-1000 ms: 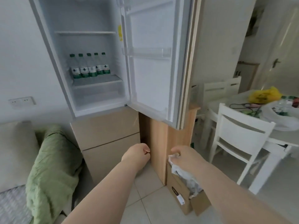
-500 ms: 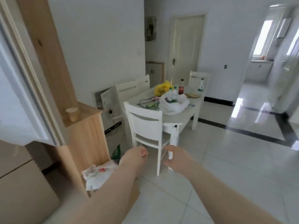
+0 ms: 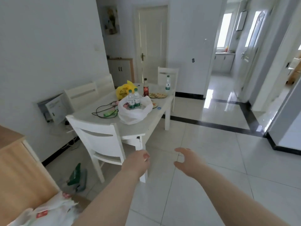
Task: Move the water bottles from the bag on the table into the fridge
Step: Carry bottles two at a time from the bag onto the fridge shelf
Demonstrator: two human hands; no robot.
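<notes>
Two water bottles (image 3: pixel 130 99) stand upright, side by side, in the white bag (image 3: pixel 135 114) on the desk (image 3: pixel 130 130). Green caps and labels show; the lower halves are hidden behind the bag's rim. Something pinkish also lies in the bag, not identifiable. A single bottle (image 3: pixel 167 84) stands at the desk's far end, well apart from the bag. A yellow bag (image 3: pixel 124 91) sits just behind the white one, partly covered by the bottles. The wooden cabinet (image 3: pixel 16 160) is cut off by the left edge, and the crumpled white plastic (image 3: pixel 53 209) at bottom left is blurred and cut off.

Both forearms reach forward, hands short of the desk. The left hand (image 3: pixel 138 160) has fingers curled into the palm, holding nothing, beside the chair (image 3: pixel 101 141). The right hand (image 3: pixel 187 160) is spread wide over the floor (image 3: pixel 219 160), thumb and fingers apart in a C, empty.
</notes>
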